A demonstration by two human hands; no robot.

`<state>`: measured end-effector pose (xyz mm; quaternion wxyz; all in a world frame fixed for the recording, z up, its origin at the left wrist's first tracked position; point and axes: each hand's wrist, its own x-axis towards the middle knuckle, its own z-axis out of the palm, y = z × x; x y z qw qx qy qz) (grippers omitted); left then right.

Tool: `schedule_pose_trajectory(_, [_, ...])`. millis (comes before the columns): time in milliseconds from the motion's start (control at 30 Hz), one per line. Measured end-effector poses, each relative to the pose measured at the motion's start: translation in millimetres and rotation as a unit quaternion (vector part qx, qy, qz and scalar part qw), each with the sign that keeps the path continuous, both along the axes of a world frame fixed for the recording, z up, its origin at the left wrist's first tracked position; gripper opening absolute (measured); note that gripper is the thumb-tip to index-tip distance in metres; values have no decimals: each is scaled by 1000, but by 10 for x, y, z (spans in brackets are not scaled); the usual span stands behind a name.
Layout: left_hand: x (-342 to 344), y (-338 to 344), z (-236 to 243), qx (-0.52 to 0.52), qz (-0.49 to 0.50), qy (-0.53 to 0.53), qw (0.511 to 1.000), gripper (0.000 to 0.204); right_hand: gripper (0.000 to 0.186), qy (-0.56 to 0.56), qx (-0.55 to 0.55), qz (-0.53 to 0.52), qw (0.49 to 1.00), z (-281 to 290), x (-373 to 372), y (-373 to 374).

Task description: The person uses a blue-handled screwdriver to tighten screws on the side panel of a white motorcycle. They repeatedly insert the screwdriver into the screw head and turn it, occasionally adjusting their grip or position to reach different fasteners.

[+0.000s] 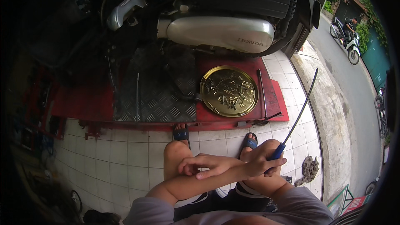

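Observation:
My forearms cross over my knees. My left hand point(263, 161), on the right side of the head view, is closed round the blue handle of a long screwdriver point(296, 123). Its thin dark shaft slants up to the right over the tiled floor, touching nothing. My right hand point(205, 165) lies at the left over my other forearm, its fingers loosely bent and apart, holding nothing. Beyond my knees, a round gold tray point(203, 93) with small metal parts in it sits on a red platform point(271, 96). A slim metal rod-like tool point(262, 89) lies right of the tray.
A motorbike with a silver engine casing point(221, 33) stands on the platform. Another thin rod point(138, 96) is on the patterned metal plate point(166, 108). A crumpled rag point(308, 170) lies on the floor at right. Outside, a person sits on a motorbike point(349, 41) by the road.

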<state>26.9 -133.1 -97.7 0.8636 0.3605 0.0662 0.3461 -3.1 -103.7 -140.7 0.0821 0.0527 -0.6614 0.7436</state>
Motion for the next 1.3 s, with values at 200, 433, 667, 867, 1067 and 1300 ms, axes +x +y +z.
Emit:
schedule_pose_trajectory(200, [-36, -35, 43, -29, 11, 17, 999, 37, 54, 10, -13, -34, 999, 92, -28, -56])
schedule_pose_trajectory(433, [22, -33, -109, -43, -14, 12, 999, 21, 53, -12, 60, -37, 997, 66, -16, -19])
schedule_pose_trajectory(667, [39, -32, -153, -30, -7, 27, 999, 21, 58, -6, 60, -55, 997, 63, 13, -30])
schedule_pose_trajectory(867, [72, -43, -68, -26, -10, 30, 999, 23, 57, -14, 56, 1, 998, 93, 6, -45])
schedule_pose_trajectory(1067, [78, -63, -172, -95, -44, 26, 994, 20, 60, 23, -21, -14, 999, -47, 8, -91])
schedule_pose_trajectory(1300, [98, -115, -221, -86, -46, -13, 995, 21, 60, -13, 78, -37, 996, 25, 72, -62])
